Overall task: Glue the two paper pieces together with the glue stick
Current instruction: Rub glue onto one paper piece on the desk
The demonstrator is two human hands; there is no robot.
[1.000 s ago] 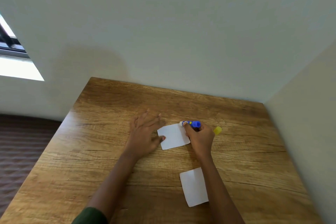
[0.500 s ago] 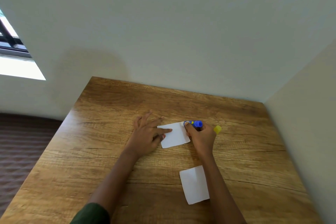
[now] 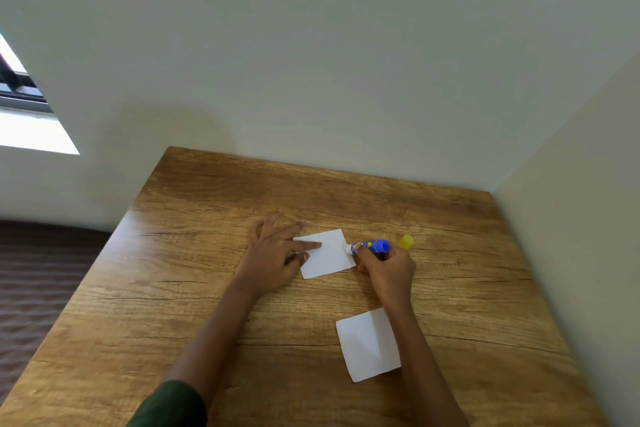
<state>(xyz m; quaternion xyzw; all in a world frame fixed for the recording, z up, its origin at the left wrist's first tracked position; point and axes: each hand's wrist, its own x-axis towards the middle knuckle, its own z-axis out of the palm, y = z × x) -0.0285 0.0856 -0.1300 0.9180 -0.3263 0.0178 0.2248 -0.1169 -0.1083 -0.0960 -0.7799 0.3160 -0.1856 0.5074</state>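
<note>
On the table (image 3: 194,288), the left hand (image 3: 273,253) lies flat with fingers spread, its forefinger pressing the far paper (image 3: 330,258). The right hand (image 3: 388,270) grips the glue stick (image 3: 370,247), whose white tip touches that paper's right edge. A yellow cap (image 3: 406,241) lies just beside it. The near paper (image 3: 367,347) rests by the right forearm.

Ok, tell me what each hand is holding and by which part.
The right hand grips the glue stick round its blue barrel, tip at the edge of the far paper. The left hand holds nothing; its straight index finger presses that paper.
</note>
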